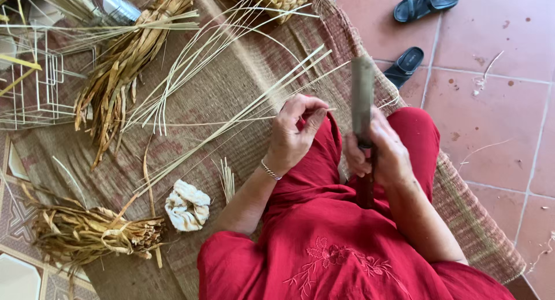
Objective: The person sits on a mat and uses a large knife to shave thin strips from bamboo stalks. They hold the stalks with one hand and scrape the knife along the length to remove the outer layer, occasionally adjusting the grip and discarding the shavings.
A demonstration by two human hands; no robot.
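I sit on a woven mat [243,74] in red clothes. My left hand [295,132] pinches the ends of several long pale reed strips [231,118] that fan out to the left across the mat. My right hand [381,152] grips the dark handle of a big knife [362,97], its flat blade pointing up and away from me, just right of the strips. The two hands are close together above my lap.
Bundles of dried brown leaves lie at the upper left [124,63] and lower left [92,233]. A crumpled white cloth [187,205] sits near my left elbow. A white wire rack [34,80] stands far left. Two black sandals [425,3] rest on the red tiled floor.
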